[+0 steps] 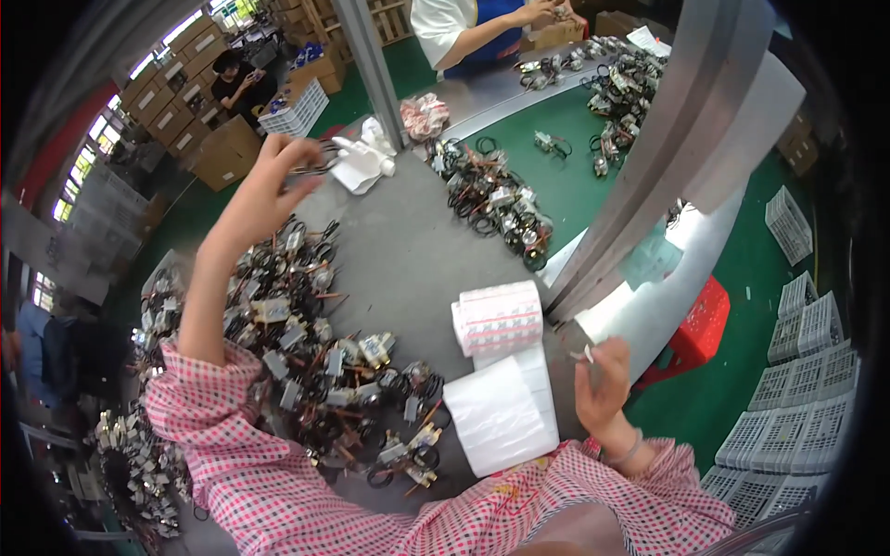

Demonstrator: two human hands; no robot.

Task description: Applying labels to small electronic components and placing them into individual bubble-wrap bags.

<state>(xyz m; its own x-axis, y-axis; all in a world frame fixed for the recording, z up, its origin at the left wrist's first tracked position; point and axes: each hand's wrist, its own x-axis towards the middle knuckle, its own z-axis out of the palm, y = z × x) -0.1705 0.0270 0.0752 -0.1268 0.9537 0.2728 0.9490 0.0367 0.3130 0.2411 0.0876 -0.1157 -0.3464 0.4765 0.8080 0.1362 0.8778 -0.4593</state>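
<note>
At upper left in the head view, curls the left hand loosely at a dark cable, hard to make out; cannot tell whether gripped. Right of the printed roll, pinches a partly hidden white scrap in the right hand.

Bright windows at left; glare whitens the metal table edge (straight lines bow toward the dark rim).

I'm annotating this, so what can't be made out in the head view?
Head view:
White scrap at the right hand: too small to identify.
Dark cables at the left hand: too thin and blurred to trace.
Co-worker: head cut off by top edge.
Green tabletop: partly hidden behind grey post.
</note>
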